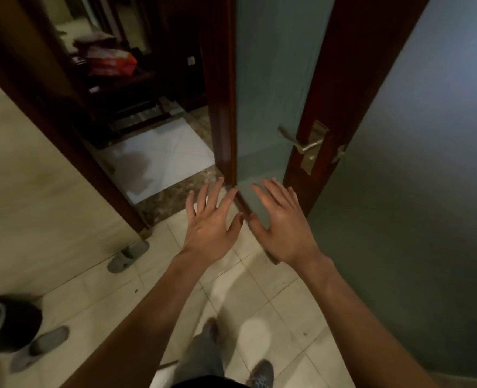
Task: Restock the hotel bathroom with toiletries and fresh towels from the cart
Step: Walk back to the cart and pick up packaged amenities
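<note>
My left hand (213, 219) and my right hand (280, 222) are stretched out in front of me, side by side, fingers spread, holding nothing. They hover above the tiled bathroom floor near the bottom edge of an open frosted-glass door (271, 79) with a dark wooden frame and a brass lever handle (301, 141). Through the doorway, a dark wooden stand (125, 88) carries a red-and-white package (111, 63) and some other dim items. No towels or toiletries can be made out near my hands.
A grey slipper (128, 254) lies by the door frame at the left wall, another grey slipper (39, 347) next to a black bin (4, 326) at lower left. A frosted glass panel (416, 191) fills the right side. My feet stand on the pale tiles.
</note>
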Demonstrator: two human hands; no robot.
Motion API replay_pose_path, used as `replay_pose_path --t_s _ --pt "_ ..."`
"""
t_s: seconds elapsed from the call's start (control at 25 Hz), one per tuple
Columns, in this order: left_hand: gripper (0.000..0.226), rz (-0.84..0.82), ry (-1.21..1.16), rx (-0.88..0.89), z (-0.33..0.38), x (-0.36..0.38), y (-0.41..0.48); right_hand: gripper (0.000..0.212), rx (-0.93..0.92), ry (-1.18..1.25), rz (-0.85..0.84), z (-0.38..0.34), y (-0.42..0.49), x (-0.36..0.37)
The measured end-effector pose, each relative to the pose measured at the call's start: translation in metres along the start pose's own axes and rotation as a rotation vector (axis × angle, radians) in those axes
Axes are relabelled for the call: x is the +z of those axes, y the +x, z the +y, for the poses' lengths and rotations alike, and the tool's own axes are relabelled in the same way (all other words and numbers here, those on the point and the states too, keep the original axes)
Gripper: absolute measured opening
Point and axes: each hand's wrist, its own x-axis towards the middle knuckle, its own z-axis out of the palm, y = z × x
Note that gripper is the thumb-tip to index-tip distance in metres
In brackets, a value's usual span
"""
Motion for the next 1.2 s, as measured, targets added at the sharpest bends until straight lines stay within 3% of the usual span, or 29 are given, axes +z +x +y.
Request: replay_pose_path --t_s 0.24,0.56,1.04,1.2 --pt "0.063 0.052 0.026 -0.079 -0.038 0.032 0.113 0.06 -0.028 -0.032 -0.01 0.023 0.114 0.036" --pt "0.068 0.072 0.186 -0.129 -0.168 0.01 0.263 0.067 -0.065 -0.014 0.009 0.012 0.305 0.082" --pt "0.07 0.065 0.221 -0.289 -0.285 -0.023 0.43 0.074 -0.259 -0.04 -0.207 0.016 0.553 0.152" --pt "0.069 0.088 0.222 -0.372 -0.315 -0.037 0.491 0.072 -0.359 0.067 -0.231 0.014 0.642 0.168"
